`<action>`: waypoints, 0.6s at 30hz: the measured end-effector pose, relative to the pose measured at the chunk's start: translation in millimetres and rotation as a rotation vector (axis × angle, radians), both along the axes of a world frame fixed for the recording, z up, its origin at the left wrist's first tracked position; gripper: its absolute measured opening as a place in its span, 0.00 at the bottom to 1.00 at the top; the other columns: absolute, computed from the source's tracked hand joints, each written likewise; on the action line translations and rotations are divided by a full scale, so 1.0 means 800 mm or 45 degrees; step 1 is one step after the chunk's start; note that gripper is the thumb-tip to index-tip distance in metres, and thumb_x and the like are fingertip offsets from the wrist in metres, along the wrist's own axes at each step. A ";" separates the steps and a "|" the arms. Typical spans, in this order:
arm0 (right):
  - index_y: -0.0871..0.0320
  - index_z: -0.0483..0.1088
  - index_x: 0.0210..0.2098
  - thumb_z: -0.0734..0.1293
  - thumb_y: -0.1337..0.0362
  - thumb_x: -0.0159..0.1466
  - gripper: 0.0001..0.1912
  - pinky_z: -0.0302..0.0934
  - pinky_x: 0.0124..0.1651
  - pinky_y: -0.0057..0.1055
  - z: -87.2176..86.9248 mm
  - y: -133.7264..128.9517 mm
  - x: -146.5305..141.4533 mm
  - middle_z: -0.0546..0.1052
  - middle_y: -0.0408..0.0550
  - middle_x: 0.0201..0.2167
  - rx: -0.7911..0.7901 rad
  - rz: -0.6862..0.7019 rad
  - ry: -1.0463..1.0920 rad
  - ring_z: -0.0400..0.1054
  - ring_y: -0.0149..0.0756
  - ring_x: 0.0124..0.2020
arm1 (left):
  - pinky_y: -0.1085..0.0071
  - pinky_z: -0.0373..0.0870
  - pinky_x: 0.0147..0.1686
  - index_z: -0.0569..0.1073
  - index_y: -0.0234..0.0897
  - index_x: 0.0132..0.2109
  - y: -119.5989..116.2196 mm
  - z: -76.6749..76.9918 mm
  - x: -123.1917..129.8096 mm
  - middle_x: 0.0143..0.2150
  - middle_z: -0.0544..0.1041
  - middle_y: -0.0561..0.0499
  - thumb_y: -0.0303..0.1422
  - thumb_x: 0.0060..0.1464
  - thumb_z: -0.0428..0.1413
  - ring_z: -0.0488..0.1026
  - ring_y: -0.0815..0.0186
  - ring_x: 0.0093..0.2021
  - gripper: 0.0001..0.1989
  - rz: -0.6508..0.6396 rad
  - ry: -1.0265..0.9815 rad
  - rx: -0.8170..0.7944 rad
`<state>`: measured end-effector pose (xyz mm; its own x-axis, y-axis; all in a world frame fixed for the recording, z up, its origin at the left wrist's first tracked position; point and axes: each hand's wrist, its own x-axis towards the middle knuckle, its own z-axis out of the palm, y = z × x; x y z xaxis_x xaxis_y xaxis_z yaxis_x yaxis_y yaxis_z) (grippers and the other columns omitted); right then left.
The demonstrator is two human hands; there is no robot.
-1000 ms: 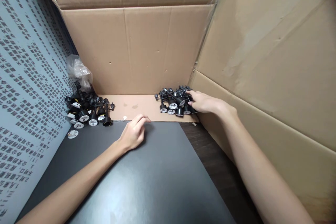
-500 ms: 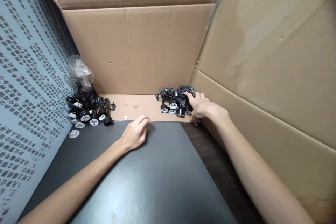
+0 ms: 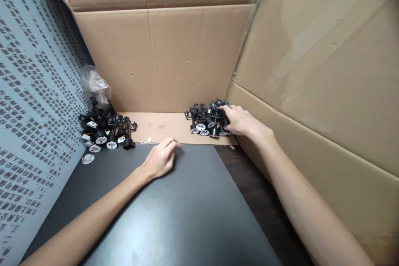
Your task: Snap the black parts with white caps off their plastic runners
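Note:
My left hand (image 3: 160, 158) rests on the dark grey mat (image 3: 174, 208) with its fingers curled together; nothing shows in it. At the right pile of small black lamp-post-shaped pieces (image 3: 208, 120), my right hand (image 3: 238, 120) reaches in from the right side. Its thumb and fingers are round a black piece at the pile's right edge, which they partly hide. These pieces have round bases, several with white undersides. Another pile of like black pieces (image 3: 111, 133), some with yellow wires, lies at the back left.
A clear plastic bag (image 3: 96, 85) sits behind the left pile. One white disc (image 3: 88, 158) lies in front of it. Cardboard walls (image 3: 187, 58) stand at the back and right, a printed sheet (image 3: 34, 104) at the left. A cardboard strip (image 3: 162, 126) runs along the back.
The right hand has shifted slightly up and right, and pieces in the right pile have moved under it. My left hand has stayed put.

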<state>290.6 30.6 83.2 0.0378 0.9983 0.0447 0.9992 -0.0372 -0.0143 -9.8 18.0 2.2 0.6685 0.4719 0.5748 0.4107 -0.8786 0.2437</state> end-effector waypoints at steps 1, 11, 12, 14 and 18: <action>0.61 0.56 0.64 0.63 0.72 0.58 0.34 0.57 0.60 0.44 0.002 -0.001 -0.001 0.66 0.61 0.57 0.003 0.013 0.004 0.60 0.51 0.59 | 0.66 0.74 0.43 0.68 0.37 0.47 0.000 0.000 0.000 0.43 0.73 0.45 0.16 0.51 0.43 0.73 0.63 0.43 0.20 -0.003 0.000 -0.002; 0.61 0.53 0.66 0.69 0.70 0.53 0.42 0.57 0.58 0.43 -0.004 0.001 -0.009 0.62 0.64 0.58 -0.057 -0.097 0.008 0.57 0.56 0.60 | 0.67 0.73 0.43 0.67 0.37 0.45 0.001 -0.003 0.000 0.43 0.73 0.45 0.17 0.52 0.43 0.73 0.63 0.42 0.17 0.002 0.030 -0.007; 0.61 0.51 0.66 0.71 0.69 0.51 0.47 0.56 0.60 0.44 -0.005 0.001 -0.012 0.60 0.65 0.59 -0.064 -0.098 0.003 0.56 0.58 0.62 | 0.67 0.73 0.43 0.67 0.37 0.45 0.001 -0.003 0.000 0.43 0.73 0.45 0.17 0.52 0.43 0.73 0.63 0.42 0.17 0.003 0.033 -0.011; 0.60 0.48 0.68 0.75 0.66 0.47 0.54 0.53 0.62 0.45 -0.009 0.002 -0.018 0.56 0.66 0.63 -0.070 -0.065 0.015 0.53 0.59 0.64 | 0.67 0.72 0.43 0.67 0.37 0.45 0.001 -0.003 0.000 0.43 0.73 0.45 0.17 0.53 0.43 0.73 0.63 0.42 0.17 0.005 0.039 -0.019; 0.57 0.41 0.69 0.79 0.59 0.41 0.65 0.50 0.64 0.49 -0.021 0.006 -0.026 0.49 0.65 0.67 -0.075 -0.052 0.075 0.48 0.63 0.66 | 0.68 0.72 0.44 0.67 0.37 0.44 -0.001 -0.002 0.000 0.43 0.73 0.46 0.17 0.53 0.44 0.73 0.64 0.43 0.16 0.028 0.061 -0.051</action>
